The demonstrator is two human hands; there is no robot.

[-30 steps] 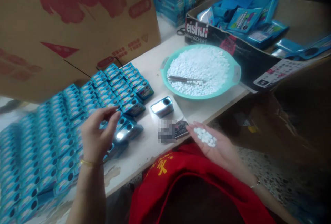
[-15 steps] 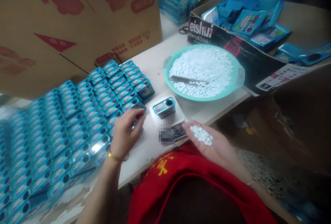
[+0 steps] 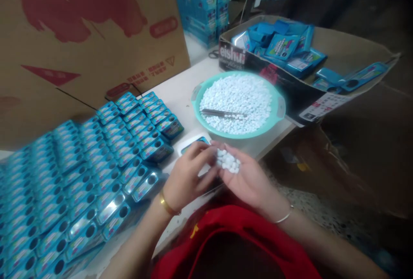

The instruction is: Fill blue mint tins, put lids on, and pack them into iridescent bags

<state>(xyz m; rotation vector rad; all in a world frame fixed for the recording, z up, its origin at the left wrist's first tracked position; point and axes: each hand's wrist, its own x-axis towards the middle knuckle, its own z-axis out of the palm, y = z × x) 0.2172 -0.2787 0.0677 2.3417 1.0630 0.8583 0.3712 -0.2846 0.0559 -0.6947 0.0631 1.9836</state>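
— Your left hand (image 3: 190, 173) has moved over from the rows of blue rectangular tins (image 3: 105, 158) to your right hand (image 3: 250, 180), and its fingertips now meet the edge of the small pile of round white tablets (image 3: 229, 162) in your right palm.

— How do those tablets handle for you?

— Judging by their look, they are light, hard and smooth, so they likely slide if you tip your palm. A hard squeeze may chip them. Take each lightly by its rim, between thumb and forefinger, starting at the edge of the pile.

— And how do your hands sit?

— Your right palm faces up, slightly cupped, not closed over the pile. Your left hand comes in with its fingers curled and thumb below; whether they pinch a tablet, you cannot tell from this view.

— What lies close by?

— One blue tin (image 3: 197, 142) on the counter (image 3: 180, 84), partly hidden behind your left hand, and beyond it the mint-green round bowl (image 3: 280, 108) heaped with more tablets.
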